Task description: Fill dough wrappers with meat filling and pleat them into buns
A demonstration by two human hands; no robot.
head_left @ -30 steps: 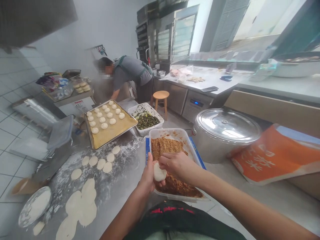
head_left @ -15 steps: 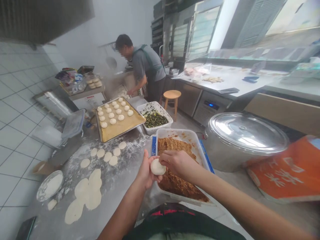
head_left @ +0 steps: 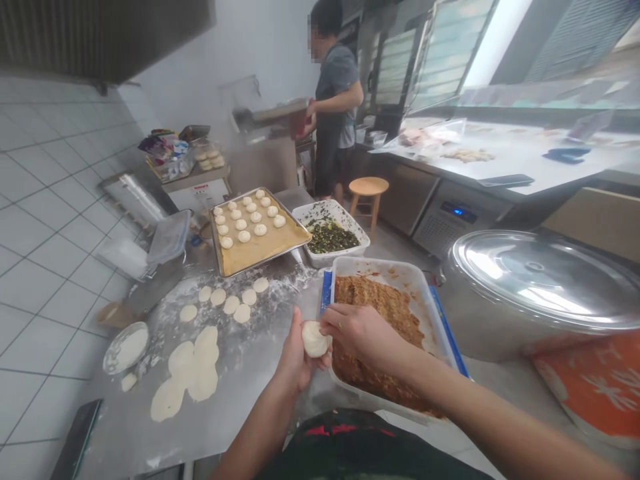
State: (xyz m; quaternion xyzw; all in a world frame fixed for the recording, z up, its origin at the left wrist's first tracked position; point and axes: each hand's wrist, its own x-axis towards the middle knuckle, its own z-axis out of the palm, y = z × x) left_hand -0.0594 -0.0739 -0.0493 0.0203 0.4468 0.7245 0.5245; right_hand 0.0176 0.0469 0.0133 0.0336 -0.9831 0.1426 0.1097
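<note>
- Dough ball (head_left: 315, 339) is held over the table, just beside the left wall of the plastic tub (head_left: 390, 400).
- Left hand (head_left: 297, 353) is curled palm-up, with the dough ball cupped in it.
- Right hand (head_left: 360, 333) is kept narrow above the tub, its fingers closed on the dough ball.
- Brown crumbly filling (head_left: 375, 320) is heaped in the tub, which is set on the stainless steel table (head_left: 260, 427).
- Flattened dough rounds (head_left: 183, 367) and smaller dough discs (head_left: 231, 305) are spread over floured steel to the left.
- Shaped dough balls (head_left: 255, 223) are lined up on a baking tray (head_left: 267, 257) farther along the table.
- Chopped dark greens (head_left: 333, 238) are held in a white tub (head_left: 345, 213) beside the baking tray.
- A lidded steel pot (head_left: 535, 280) is placed to the right of the plastic tub.
- A co-worker (head_left: 337, 87) is seen standing in the background, beyond a wooden stool (head_left: 369, 187).
</note>
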